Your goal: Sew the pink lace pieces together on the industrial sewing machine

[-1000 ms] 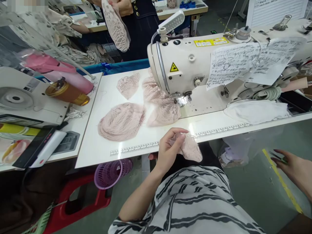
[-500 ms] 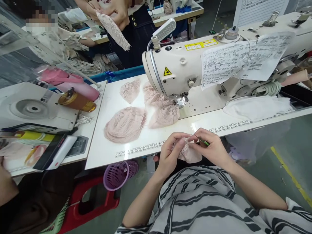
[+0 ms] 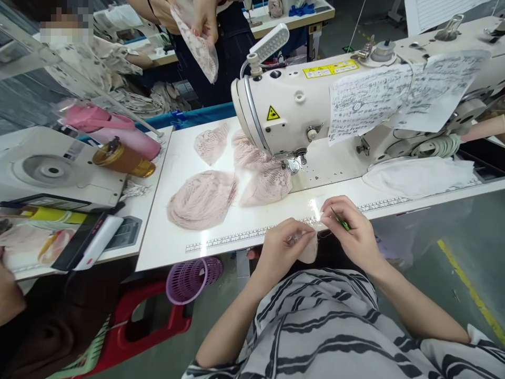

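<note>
Head: left hand (image 3: 278,252) pinches lace (image 3: 310,252) near table edge (image 3: 177,259), right hand (image 3: 355,231) narrowly apart.

A: What's the support?
B: White tabletop (image 3: 158,247), centre of frame, running to the right edge. Second white table (image 3: 149,210), left side, butted against it.
A: On the main one?
B: Sewing machine (image 3: 288,102), centre to upper right. Round lace pile (image 3: 201,200), left of centre; small lace piece (image 3: 212,143) just above it; bunched lace (image 3: 268,184) near frame centre, beside the machine. White cloth (image 3: 418,176), right. Ruler strip (image 3: 229,238) along the front edge.
A: Left table?
B: Another machine (image 3: 51,171), pink bottle (image 3: 122,138), amber cup (image 3: 122,160), white scraps (image 3: 135,189).
A: Floor (image 3: 485,231)?
B: Grey-green, yellow stripe (image 3: 473,295) lower right.
</note>
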Demonstrator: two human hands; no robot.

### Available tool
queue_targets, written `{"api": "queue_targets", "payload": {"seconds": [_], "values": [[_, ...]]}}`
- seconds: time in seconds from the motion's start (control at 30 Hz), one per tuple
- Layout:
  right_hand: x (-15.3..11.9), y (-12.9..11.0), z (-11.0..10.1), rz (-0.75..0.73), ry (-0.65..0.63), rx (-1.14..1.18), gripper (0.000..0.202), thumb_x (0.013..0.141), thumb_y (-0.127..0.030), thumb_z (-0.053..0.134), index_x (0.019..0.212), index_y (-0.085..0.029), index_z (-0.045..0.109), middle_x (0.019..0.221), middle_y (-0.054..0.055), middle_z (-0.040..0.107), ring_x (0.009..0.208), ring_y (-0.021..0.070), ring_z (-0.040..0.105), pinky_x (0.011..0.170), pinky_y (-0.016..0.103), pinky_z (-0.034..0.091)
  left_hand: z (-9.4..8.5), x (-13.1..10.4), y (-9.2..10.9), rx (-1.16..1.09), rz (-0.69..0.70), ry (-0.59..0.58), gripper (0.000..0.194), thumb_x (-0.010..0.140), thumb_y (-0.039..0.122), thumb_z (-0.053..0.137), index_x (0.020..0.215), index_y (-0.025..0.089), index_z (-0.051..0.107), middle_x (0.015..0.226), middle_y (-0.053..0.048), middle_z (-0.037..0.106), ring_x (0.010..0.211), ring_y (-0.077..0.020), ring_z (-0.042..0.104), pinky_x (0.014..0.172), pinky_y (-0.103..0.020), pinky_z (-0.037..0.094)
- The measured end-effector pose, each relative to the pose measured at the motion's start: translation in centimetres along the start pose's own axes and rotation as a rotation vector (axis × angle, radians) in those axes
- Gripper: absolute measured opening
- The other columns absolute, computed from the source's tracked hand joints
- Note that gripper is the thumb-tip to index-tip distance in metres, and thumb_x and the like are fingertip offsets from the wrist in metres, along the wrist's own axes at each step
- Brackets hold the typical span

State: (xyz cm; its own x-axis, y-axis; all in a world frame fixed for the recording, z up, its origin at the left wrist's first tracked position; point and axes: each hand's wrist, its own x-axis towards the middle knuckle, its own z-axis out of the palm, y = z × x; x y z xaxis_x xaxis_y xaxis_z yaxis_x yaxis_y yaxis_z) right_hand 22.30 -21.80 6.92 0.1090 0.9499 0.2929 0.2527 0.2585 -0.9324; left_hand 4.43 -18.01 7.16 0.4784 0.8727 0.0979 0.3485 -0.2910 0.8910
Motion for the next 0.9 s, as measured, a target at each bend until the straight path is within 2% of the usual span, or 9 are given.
{"api": "queue_targets", "payload": {"seconds": [0.13,0.23,0.43,0.53,0.6,0.7,0.77,0.83,0.9], "values": [[0.0,-0.7,0.1,0.139,-0.053,0.160,0.010,0.098,-0.029,0.050,0.089,-0.025,0.050,0.083,-0.002,0.061,0.067,0.0105,0.050,0.063,0.026,0.039,0.5,0.2,-0.4,0.110,-0.066,-0.082,0.008,0.090,0.021,0.059,0.087,0.021,0.066,0.080,0.001,0.065,0.069,-0.0117,0.057,0.063,-0.023,0.041],[0.1,-0.8,-0.2,0.192,-0.107,0.216,0.015,0.099,-0.033,0.048,0.086,-0.024,0.047,0.066,-0.006,0.050,0.055,0.0094,0.040,0.056,0.024,0.036,0.4,0.1,-0.6,0.169,-0.094,-0.153,0.008,0.091,0.021,0.057,0.087,0.021,0.064,0.082,0.001,0.065,0.073,-0.0127,0.057,0.065,-0.024,0.041],[-0.3,0.7,-2.6,-0.011,-0.047,-0.329,0.005,0.095,-0.025,0.049,0.091,-0.024,0.050,0.070,-0.003,0.051,0.054,0.0096,0.042,0.053,0.024,0.034,-0.4,-0.2,-0.2,0.341,-0.029,-0.119,0.015,0.094,0.022,0.048,0.081,0.019,0.057,0.077,0.001,0.061,0.065,-0.0128,0.054,0.059,-0.025,0.036],[-0.5,1.1,-2.8,-0.021,-0.190,-0.467,0.009,0.096,-0.024,0.045,0.099,-0.024,0.054,0.075,0.000,0.061,0.054,0.0110,0.049,0.053,0.025,0.036,-0.2,-0.1,0.3,0.382,0.056,-0.057,0.014,0.093,0.020,0.048,0.081,0.019,0.056,0.077,0.000,0.061,0.063,-0.0121,0.053,0.057,-0.024,0.035],[-0.4,1.0,-2.6,0.005,-0.314,-0.505,0.013,0.095,-0.030,0.049,0.099,-0.024,0.059,0.078,0.002,0.066,0.057,0.0129,0.053,0.055,0.026,0.038,-0.2,0.0,0.5,0.330,0.092,0.004,0.010,0.091,0.018,0.050,0.084,0.019,0.056,0.079,0.000,0.062,0.065,-0.0120,0.055,0.058,-0.023,0.037],[-0.2,0.5,-2.5,0.016,-0.369,-0.376,0.020,0.093,-0.036,0.057,0.080,-0.023,0.064,0.071,0.002,0.062,0.059,0.0137,0.052,0.055,0.027,0.038,-0.3,0.1,0.7,0.282,0.114,0.030,0.009,0.090,0.014,0.051,0.086,0.019,0.057,0.080,0.000,0.062,0.069,-0.0118,0.057,0.059,-0.022,0.038],[-0.3,0.1,-2.5,0.002,-0.356,-0.169,0.021,0.093,-0.034,0.058,0.077,-0.022,0.066,0.091,0.005,0.065,0.065,0.0135,0.054,0.061,0.029,0.044,-0.4,0.2,0.7,0.245,0.092,-0.013,0.009,0.089,0.013,0.052,0.086,0.019,0.058,0.080,0.001,0.062,0.069,-0.0111,0.056,0.060,-0.022,0.038],[-0.5,-0.3,-2.0,0.001,-0.385,0.063,0.019,0.094,-0.031,0.056,0.083,-0.023,0.068,0.118,0.008,0.061,0.080,0.0151,0.059,0.075,0.033,0.049,-0.3,0.3,0.6,0.165,0.051,-0.067,0.009,0.088,0.014,0.054,0.082,0.019,0.059,0.077,0.002,0.061,0.066,-0.0103,0.054,0.060,-0.021,0.038],[-0.7,-0.5,-1.1,0.037,-0.442,0.258,0.021,0.096,-0.032,0.053,0.083,-0.024,0.068,0.112,0.007,0.065,0.093,0.0182,0.061,0.087,0.037,0.049,-0.1,0.3,0.4,0.084,0.014,-0.102,0.010,0.086,0.013,0.055,0.078,0.018,0.058,0.073,0.003,0.061,0.064,-0.0101,0.053,0.059,-0.021,0.038]]}}
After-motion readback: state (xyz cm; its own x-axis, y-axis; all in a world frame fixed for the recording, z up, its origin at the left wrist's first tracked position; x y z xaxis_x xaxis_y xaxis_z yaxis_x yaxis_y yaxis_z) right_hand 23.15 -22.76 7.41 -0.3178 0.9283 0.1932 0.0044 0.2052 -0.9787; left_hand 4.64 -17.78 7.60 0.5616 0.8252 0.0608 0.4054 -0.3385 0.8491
